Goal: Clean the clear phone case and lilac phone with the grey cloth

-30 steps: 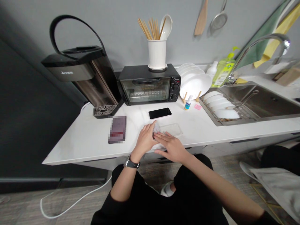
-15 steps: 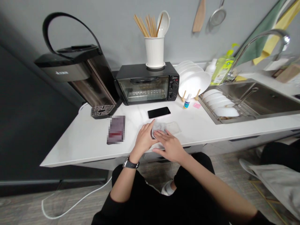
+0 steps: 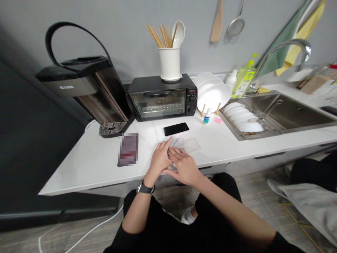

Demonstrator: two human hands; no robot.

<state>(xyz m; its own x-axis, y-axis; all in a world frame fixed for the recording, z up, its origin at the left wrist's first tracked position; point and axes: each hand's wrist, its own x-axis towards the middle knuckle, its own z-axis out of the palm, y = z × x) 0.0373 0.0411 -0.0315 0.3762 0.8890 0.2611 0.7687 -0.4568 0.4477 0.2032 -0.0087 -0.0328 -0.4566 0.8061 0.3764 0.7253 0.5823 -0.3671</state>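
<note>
My left hand [image 3: 159, 157], a dark watch on its wrist, is curved around a thin, dark-edged item beside its palm; fingers hide most of it. Fingers stretched and lying flat, my right hand [image 3: 185, 165] rests over that item, close against my left hand. A crumpled, greyish, see-through sheet [image 3: 176, 142] shows just beyond my right fingertips. To its right lies a clear, flat rectangular piece [image 3: 193, 144]. Behind them a black-screened phone [image 3: 176, 129] lies face up. A small spray bottle [image 3: 206, 116] stands farther right, next to a pink slip [image 3: 217, 120].
A toaster oven [image 3: 160, 100] carrying a white utensil pot [image 3: 170, 63] stands behind, with a water dispenser [image 3: 86, 91] to its left. A blurred-out packet [image 3: 128, 149] lies left. Plates [image 3: 214, 96] and a sink [image 3: 286, 112] are right. Another person's leg [image 3: 313, 174] shows at far right.
My right hand has slid left, closer to my left hand, covering more of the item. Less of the greyish sheet shows. The whole view has shifted slightly.
</note>
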